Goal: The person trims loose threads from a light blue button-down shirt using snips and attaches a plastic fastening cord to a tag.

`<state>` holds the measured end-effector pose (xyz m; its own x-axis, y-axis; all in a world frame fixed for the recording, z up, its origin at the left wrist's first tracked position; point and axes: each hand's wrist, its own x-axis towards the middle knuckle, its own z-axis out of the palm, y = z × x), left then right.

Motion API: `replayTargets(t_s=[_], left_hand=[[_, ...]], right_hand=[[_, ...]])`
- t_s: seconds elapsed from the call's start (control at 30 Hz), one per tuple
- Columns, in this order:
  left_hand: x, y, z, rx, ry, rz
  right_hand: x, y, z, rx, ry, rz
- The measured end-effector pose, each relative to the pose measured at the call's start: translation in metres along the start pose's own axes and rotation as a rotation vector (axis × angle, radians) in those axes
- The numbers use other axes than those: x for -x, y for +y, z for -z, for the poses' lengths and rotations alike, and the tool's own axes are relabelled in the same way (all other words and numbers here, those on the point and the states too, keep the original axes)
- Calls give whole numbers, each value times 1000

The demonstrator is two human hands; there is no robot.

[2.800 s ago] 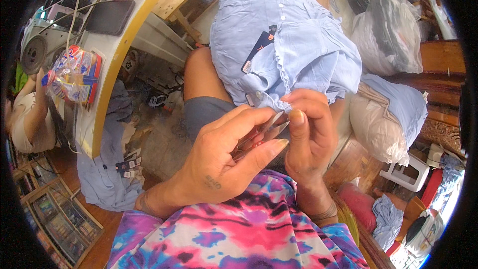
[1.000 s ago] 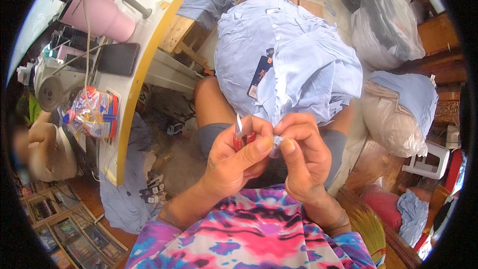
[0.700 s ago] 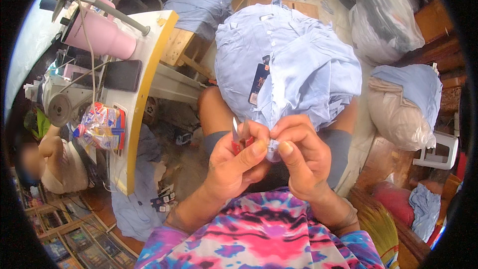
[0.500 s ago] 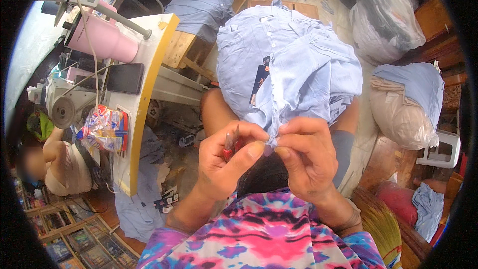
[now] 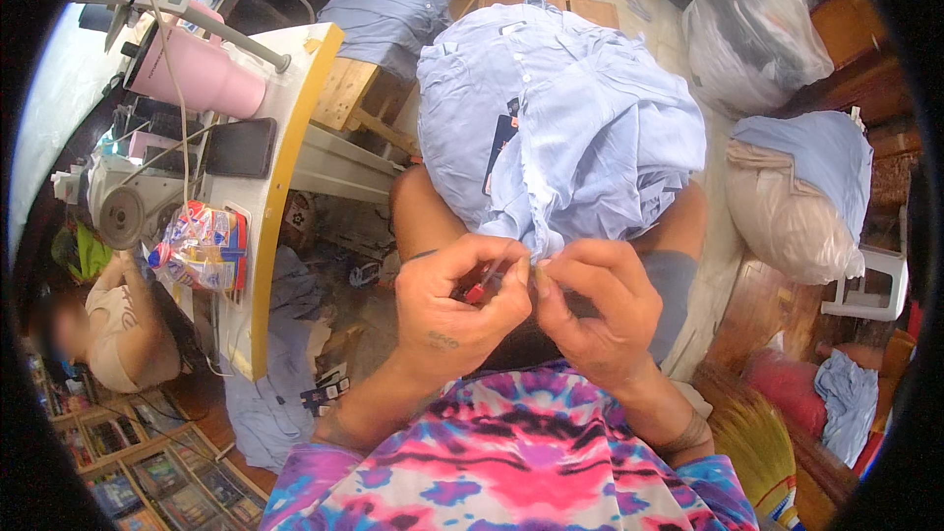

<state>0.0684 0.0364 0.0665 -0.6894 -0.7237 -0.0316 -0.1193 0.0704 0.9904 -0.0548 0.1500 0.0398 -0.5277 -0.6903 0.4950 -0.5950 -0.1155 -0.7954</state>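
Observation:
A light blue buttoned shirt [image 5: 610, 128] is heaped across my lap, with a dark hang tag [image 5: 500, 149] on its front. My left hand [image 5: 454, 300] is closed around small red-handled snips [image 5: 476, 292]; most of the tool is hidden by the fingers. Its thumb and forefinger also meet at the shirt's near edge. Opposite it, my right hand [image 5: 602, 297] pinches the same edge between thumb and fingertips. The fingertips of both hands nearly touch, and whatever fine detail lies between them is too small to make out.
On the left, a yellow-edged table [image 5: 293, 128] bears a pink tumbler [image 5: 202, 74], a phone [image 5: 241, 148] and a colourful packet [image 5: 206, 251]. A person [image 5: 128, 324] sits beyond it. Stuffed plastic bags [image 5: 752, 20], a white stool [image 5: 875, 290] and a broom [image 5: 752, 433] stand right.
My left hand has turned, so the snips' pointed blades, plain before, are now mostly hidden. Both hands have drawn closer together at the shirt's edge. The whole view has shifted slightly.

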Motion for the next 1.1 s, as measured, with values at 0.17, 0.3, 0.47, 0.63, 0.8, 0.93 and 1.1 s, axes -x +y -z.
replayTargets(t_s=[0.17,0.3,0.47,0.63,0.8,0.93,1.1], left_hand=[[12,-16,-21,419,124,171],[15,-20,-25,309,162,177],[19,-27,-25,159,133,55],[12,-4,-26,325,96,199],[1,-15,-16,297,-5,162],[1,-18,-17,319,-36,146],[4,-23,-27,563,5,218]], right_hand=[[17,0,-10,-589,119,-404],[12,0,-3,-730,76,-504],[10,5,7,-659,-17,-550],[10,9,5,-871,21,-641],[11,7,3,-723,5,-549],[17,6,-5,-799,46,-596],[19,4,-11,-924,62,-667]])
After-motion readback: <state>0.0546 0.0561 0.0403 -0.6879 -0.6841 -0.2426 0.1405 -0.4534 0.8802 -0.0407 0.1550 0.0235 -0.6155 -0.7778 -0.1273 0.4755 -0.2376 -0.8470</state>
